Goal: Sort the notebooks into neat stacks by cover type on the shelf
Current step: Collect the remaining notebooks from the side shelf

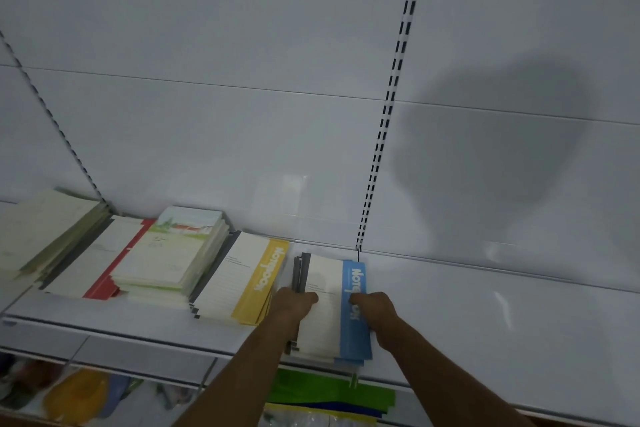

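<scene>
Both hands clamp the blue-cover stack [346, 308] on shelf [485, 305], rt of yellow stack [249, 281]: left hand [294, 303] grips spine side, right hand [375, 307] grips blue edge, prob squaring edges w/ stack kept apart by cover

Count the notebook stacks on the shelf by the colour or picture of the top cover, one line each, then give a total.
Pale cream cover: 1
Red strip: 1
Landscape picture: 1
Yellow strip: 1
Blue strip, gripped by the left hand and right hand: 1
Total: 5 stacks
</scene>
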`<state>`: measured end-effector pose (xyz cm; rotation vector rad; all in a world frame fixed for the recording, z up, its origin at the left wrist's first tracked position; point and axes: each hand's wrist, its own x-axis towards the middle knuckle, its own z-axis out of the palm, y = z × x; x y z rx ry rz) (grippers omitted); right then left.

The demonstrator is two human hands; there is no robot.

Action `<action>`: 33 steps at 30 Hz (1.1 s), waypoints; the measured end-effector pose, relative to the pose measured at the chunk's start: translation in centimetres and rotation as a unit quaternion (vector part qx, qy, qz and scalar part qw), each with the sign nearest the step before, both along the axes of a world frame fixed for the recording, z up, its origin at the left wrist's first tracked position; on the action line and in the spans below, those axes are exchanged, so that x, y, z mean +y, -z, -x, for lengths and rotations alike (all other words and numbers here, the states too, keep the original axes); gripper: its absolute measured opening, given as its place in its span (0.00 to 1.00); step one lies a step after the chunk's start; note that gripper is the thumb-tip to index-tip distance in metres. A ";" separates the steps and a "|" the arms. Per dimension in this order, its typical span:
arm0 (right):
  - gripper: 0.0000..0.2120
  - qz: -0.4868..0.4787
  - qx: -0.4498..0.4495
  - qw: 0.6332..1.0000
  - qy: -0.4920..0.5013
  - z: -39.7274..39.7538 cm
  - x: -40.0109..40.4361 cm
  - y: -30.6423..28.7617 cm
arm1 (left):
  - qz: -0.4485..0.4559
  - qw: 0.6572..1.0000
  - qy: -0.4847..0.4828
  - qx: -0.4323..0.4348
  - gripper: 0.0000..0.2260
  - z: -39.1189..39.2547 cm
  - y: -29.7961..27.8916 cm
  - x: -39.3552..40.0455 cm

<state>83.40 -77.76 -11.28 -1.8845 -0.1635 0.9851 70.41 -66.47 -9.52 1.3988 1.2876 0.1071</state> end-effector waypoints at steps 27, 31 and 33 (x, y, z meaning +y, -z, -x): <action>0.20 -0.311 -0.262 0.905 0.125 0.0 -10.3 -1.7 | 0.006 0.927 0.073 -0.367 0.22 -3.7 -1.8 -9.7; 0.20 -0.351 -0.111 0.922 0.119 -0.8 -11.6 -0.7 | 0.014 0.920 0.053 -0.387 0.19 -3.9 -1.6 -11.1; 0.19 -0.381 -0.039 0.919 0.099 -1.7 -11.9 -1.4 | -0.012 0.920 0.039 -0.391 0.22 -4.2 -2.4 -11.3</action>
